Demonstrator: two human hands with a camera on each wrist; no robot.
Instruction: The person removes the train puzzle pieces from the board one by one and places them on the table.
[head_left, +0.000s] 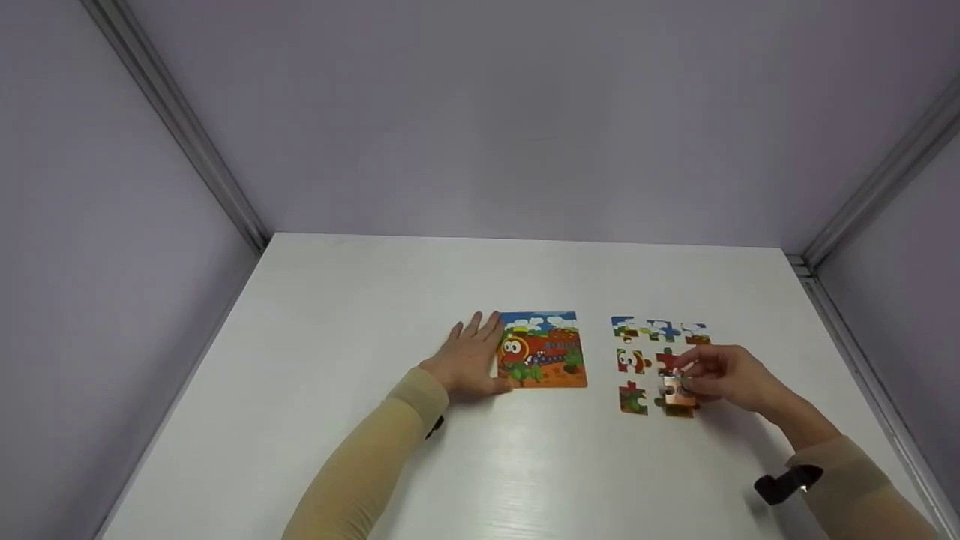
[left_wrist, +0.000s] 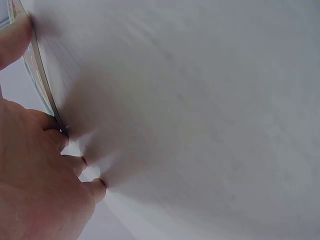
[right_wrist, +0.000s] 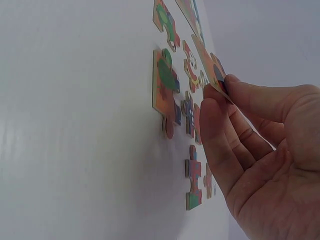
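A finished picture puzzle board [head_left: 541, 349] with an orange cartoon train lies flat on the white table [head_left: 480, 465]. My left hand [head_left: 471, 358] rests open and flat at the board's left edge, thumb by its lower corner. In the left wrist view the fingers [left_wrist: 60, 140] press on the table beside the board's edge [left_wrist: 41, 75]. Several loose puzzle pieces [head_left: 632, 361] lie in rows to the right of the board. My right hand [head_left: 724, 375] pinches one orange piece [head_left: 677, 393] just above them. The right wrist view shows that piece [right_wrist: 209, 65] tilted between thumb and fingers [right_wrist: 220, 130].
Pale walls with metal corner rails [head_left: 180, 127] enclose the table on three sides. Loose pieces such as a green-and-orange one [right_wrist: 162, 90] and a small one [right_wrist: 192, 177] lie close under the right hand. A black strap [head_left: 784, 484] sits on the right wrist.
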